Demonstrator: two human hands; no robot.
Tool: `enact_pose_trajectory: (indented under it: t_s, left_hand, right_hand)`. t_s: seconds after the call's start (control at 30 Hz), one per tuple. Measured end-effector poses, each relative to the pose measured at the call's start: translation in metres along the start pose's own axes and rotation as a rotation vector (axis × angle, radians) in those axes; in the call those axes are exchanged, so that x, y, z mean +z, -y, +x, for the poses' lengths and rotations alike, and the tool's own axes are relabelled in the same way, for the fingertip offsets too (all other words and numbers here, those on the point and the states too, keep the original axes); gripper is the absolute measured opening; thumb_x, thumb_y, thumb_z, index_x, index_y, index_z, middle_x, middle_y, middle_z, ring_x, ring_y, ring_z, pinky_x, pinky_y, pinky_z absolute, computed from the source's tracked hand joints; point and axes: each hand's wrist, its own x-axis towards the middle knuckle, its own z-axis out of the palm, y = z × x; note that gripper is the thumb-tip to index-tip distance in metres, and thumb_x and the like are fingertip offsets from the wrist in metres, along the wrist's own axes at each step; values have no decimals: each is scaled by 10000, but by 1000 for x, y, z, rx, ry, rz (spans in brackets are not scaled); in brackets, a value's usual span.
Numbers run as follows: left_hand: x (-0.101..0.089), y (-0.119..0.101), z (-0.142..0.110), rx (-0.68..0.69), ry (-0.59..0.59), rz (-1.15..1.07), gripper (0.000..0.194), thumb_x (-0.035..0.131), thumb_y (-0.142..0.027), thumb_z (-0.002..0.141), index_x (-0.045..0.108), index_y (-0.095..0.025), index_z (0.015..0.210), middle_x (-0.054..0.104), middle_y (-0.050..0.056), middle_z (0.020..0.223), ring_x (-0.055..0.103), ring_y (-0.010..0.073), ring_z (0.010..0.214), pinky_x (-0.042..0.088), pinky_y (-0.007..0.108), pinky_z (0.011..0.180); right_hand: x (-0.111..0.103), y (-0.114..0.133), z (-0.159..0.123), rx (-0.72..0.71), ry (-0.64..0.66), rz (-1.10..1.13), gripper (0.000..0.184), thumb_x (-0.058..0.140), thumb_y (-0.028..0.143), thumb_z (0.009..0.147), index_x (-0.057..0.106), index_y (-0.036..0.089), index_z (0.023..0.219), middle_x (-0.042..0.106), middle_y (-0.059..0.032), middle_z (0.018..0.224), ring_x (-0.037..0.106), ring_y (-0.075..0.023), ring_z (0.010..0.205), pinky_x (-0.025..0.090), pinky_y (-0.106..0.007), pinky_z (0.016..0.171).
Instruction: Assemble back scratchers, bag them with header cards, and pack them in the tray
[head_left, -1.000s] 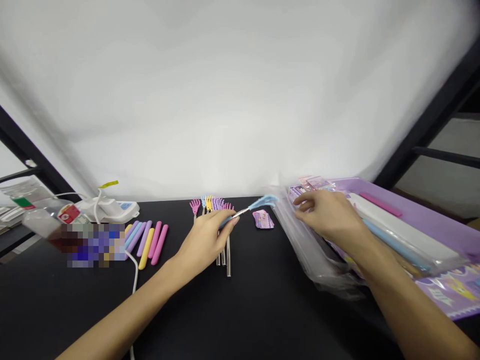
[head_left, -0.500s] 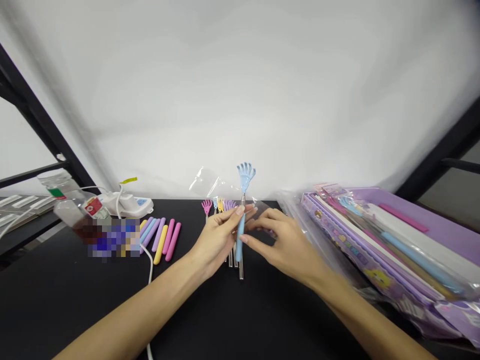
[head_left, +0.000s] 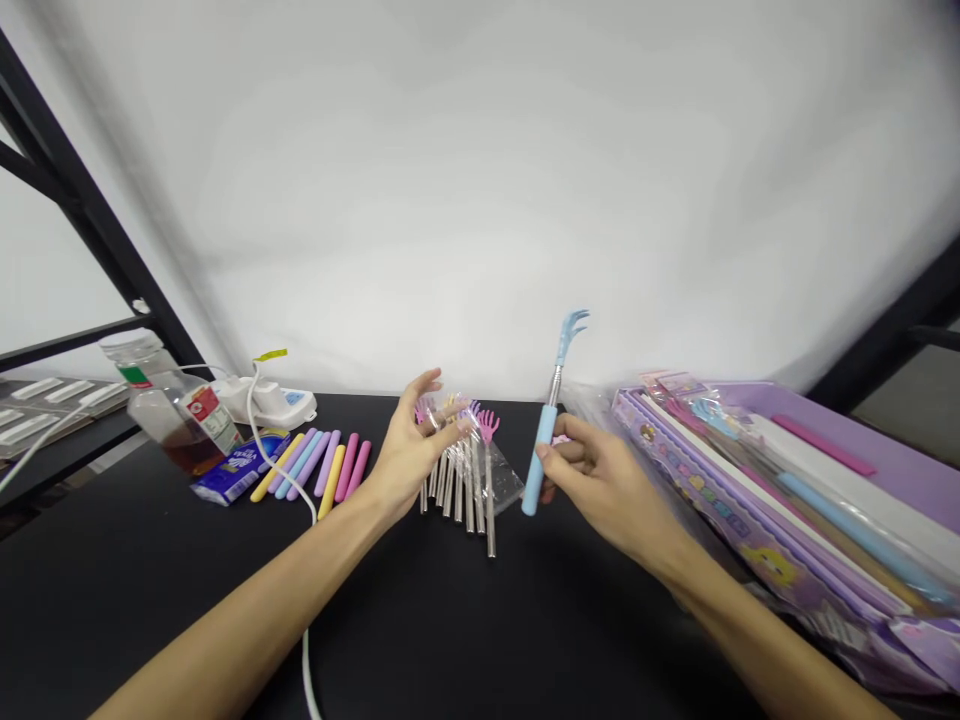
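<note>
A light-blue back scratcher (head_left: 538,450) is in my right hand (head_left: 600,475), its handle pinched between thumb and fingers. It tilts slightly right, its claw head up and seen side-on above a short metal rod. Some pink shows behind the fingers, too hidden to name. My left hand (head_left: 409,445) is open, fingers apart, over the heads of several metal scratcher rods (head_left: 469,490) lying side by side. Pink and purple claw heads show among them. A clear plastic bag (head_left: 502,482) lies across the rods near the left fingertips; whether they touch it I cannot tell.
Several coloured handle sleeves (head_left: 330,470) lie at left, crossed by a white cable (head_left: 306,560). Beyond are a blue packet (head_left: 236,470), a bottle of dark liquid (head_left: 172,410) and a power strip (head_left: 289,405). A purple box (head_left: 697,490) of bagged scratchers stands at right.
The right hand has carried the blue back scratcher rightward and turned its head sideways. My left hand has let go of it and moved left over the rods and plastic bag.
</note>
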Motion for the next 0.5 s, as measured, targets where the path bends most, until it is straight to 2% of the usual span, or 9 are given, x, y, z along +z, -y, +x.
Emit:
enact_pose_trajectory:
  t_s: [0.03, 0.1, 0.17, 0.27, 0.33, 0.43, 0.5]
  left_hand:
    - [-3, 0, 1, 35, 21, 41, 800, 813, -169, 720, 452, -310, 1419, 367, 124, 1544, 624, 276, 1212, 579, 412, 951]
    - [-7, 0, 1, 95, 66, 120, 861, 807, -177, 735, 388, -346, 1468, 349, 135, 1564, 647, 267, 1176, 580, 422, 944]
    - [-10, 1, 3, 143, 72, 217, 827, 785, -233, 778, 368, -342, 1484, 368, 154, 1559, 656, 262, 1155, 581, 432, 940]
    - [-17, 5, 7, 187, -8, 326, 764, 772, -313, 799, 399, -299, 1466, 439, 179, 1508, 649, 271, 1163, 576, 430, 942]
    - [-22, 8, 11, 184, -58, 328, 749, 770, -335, 801, 406, -283, 1453, 459, 186, 1489, 673, 264, 1121, 583, 418, 922]
    - [-29, 10, 15, 167, -94, 273, 737, 761, -338, 813, 387, -290, 1447, 425, 194, 1513, 710, 244, 1048, 585, 416, 912]
    - [-30, 8, 16, 163, -128, 253, 715, 770, -329, 807, 410, -286, 1423, 425, 195, 1513, 711, 241, 1048, 576, 419, 931]
  right_hand:
    - [-3, 0, 0, 23, 11, 28, 176, 611, 354, 873, 540, 211, 800, 614, 19, 598, 638, -171, 573, 523, -290, 578]
    - [-9, -2, -1, 19, 36, 21, 196, 635, 375, 867, 566, 204, 801, 613, 16, 598, 631, -165, 565, 520, -281, 563]
    - [-18, -2, -2, -6, 108, -49, 219, 605, 414, 905, 612, 199, 865, 634, 0, 645, 628, -158, 591, 513, -269, 558]
    - [-34, -2, -3, -10, 236, -195, 324, 535, 489, 951, 669, 219, 1071, 640, -8, 664, 602, -153, 577, 485, -260, 515]
    - [-47, -2, -4, -53, 215, -295, 377, 544, 525, 939, 703, 240, 1127, 689, -43, 760, 649, -191, 697, 523, -289, 595]
    - [-65, -3, -4, -144, 158, -398, 359, 592, 539, 905, 771, 266, 1051, 733, -81, 1015, 662, -273, 990, 536, -368, 849]
    - [-74, -5, -3, -152, 180, -448, 338, 602, 532, 899, 790, 282, 1029, 742, -73, 1032, 668, -282, 989, 531, -379, 867]
